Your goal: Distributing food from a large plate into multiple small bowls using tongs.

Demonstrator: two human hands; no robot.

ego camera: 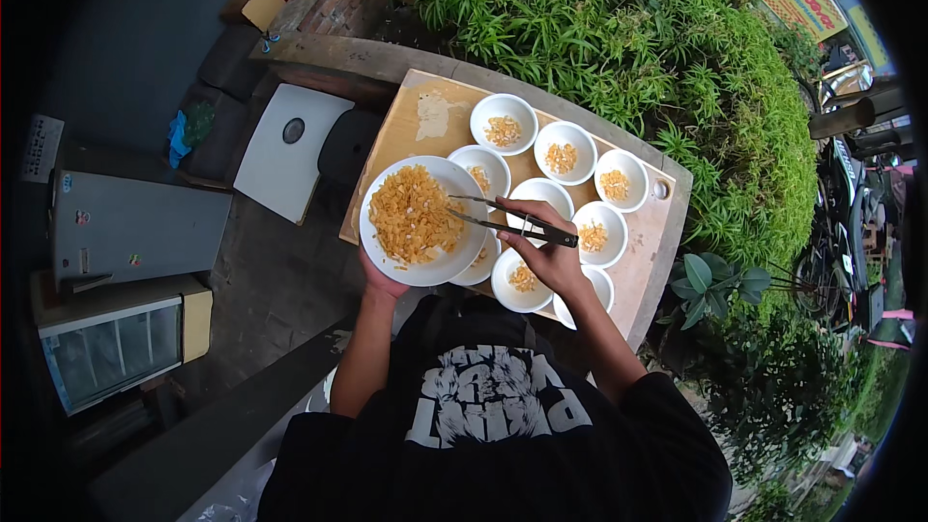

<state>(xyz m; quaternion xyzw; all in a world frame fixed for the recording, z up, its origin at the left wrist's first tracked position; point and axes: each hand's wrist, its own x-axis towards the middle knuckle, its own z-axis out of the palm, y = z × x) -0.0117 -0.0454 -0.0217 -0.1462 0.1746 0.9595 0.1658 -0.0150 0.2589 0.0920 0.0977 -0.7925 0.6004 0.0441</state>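
My left hand grips a large white bowl from below, by its near side. Yellow-orange chopped pieces, flecked with white, fill much of it. Between the fingers of my right hand is a pair of metal tongs with dark handles; their tips reach over the bowl's right part, close to the food. Several smaller white bowls stand on the wooden table. Small heaps of the same pieces lie in many, including the top bowl and the front bowl. My right hand partly hides the middle bowl.
A concrete ledge borders the table's far side, with green plants beyond. Left of the table are a black stool and a white-topped table. A grey refrigerator and a glass-fronted cabinet stand farther left.
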